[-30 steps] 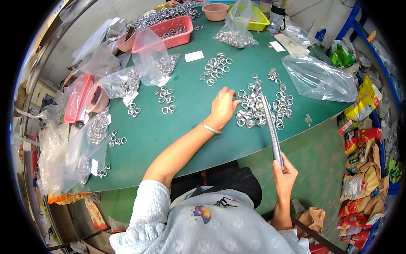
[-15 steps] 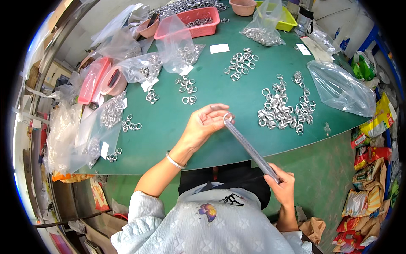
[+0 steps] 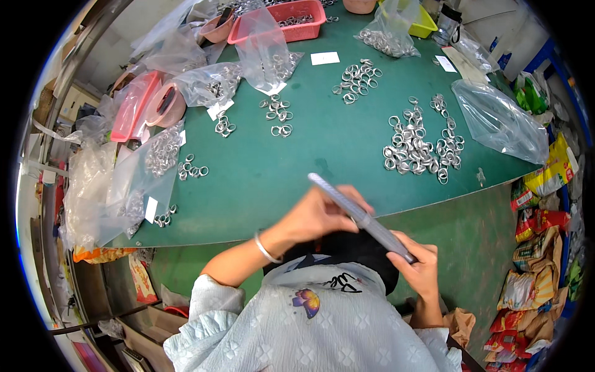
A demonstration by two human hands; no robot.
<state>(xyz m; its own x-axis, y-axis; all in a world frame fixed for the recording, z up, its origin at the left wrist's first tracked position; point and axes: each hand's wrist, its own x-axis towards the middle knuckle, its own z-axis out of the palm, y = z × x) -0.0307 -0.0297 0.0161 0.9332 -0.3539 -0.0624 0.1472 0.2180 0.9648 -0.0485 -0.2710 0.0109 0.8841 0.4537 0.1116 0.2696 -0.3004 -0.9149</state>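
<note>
Nearest to me, my right hand (image 3: 421, 266) is clenched around the lower end of a long grey metal rod (image 3: 359, 215), which slants up and to the left over the near edge of the green table (image 3: 297, 173). My left hand (image 3: 319, 214), with a thin silver bangle (image 3: 265, 249) at the wrist, lies against the rod's middle, its fingers curled about the shaft; whether it grips firmly or merely steadies the rod I cannot tell. The upper tip of the rod projects just beyond this hand, above bare green tabletop. Right of and beyond the hands, a broad loose heap of silver metal rings (image 3: 421, 146) is spread on the table, well apart from the rod. Beyond that heap, a crumpled clear plastic bag (image 3: 502, 121) rests near the right edge of the table. At the left edge, clear bags holding more rings (image 3: 149, 167) hang partly over the rim, with a small cluster of loose rings (image 3: 192, 168) just beside them. Farther in, small groups of rings (image 3: 279, 115) lie near the table's middle, and another scatter of rings (image 3: 356, 80) sits beyond them next to a white paper slip (image 3: 325, 58). At the far side stand an upright clear bag (image 3: 263, 43), a red plastic basket (image 3: 291, 18) containing metal parts, and a yellow tray (image 3: 421, 22). Colourful packets (image 3: 539, 235) are stacked on the floor to the right.
</note>
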